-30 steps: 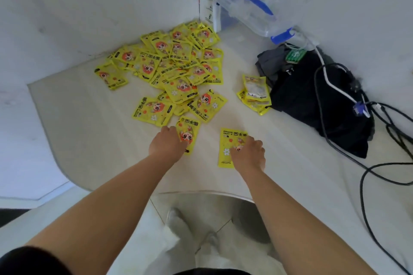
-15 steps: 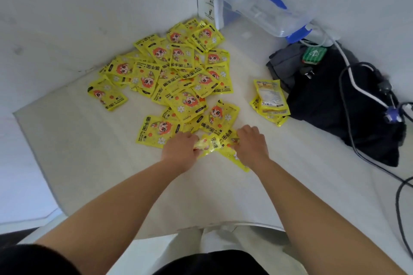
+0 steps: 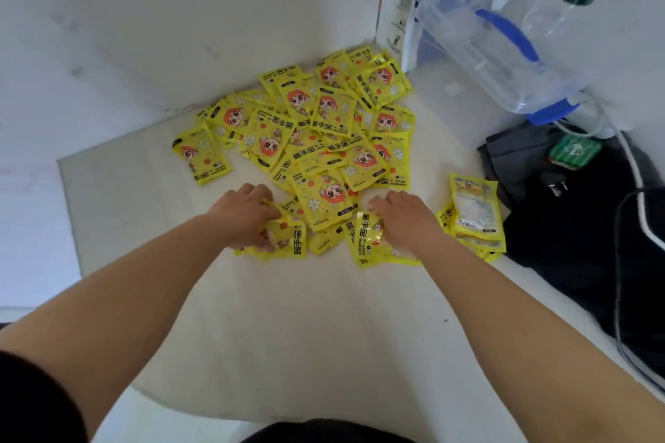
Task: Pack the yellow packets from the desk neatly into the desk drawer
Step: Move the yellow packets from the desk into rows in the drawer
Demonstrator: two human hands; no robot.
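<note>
Gathering what lies nearest, I curl my left hand [image 3: 248,218] and right hand [image 3: 406,221] each round a few yellow packets [image 3: 324,140], the rest strewn on the desk [image 3: 288,334], so I judge packing barely begun, drawer unseen.

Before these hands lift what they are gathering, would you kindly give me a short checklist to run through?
1. Left hand grips the left bundle of packets: ok.
2. Right hand grips the right bundle: ok.
3. Both bundles squared up neatly: not ok, crumpled and askew.
4. Big pile cleared from the desk: not ok, most packets lie there.
5. Drawer open and ready: cannot tell, out of view.
</note>
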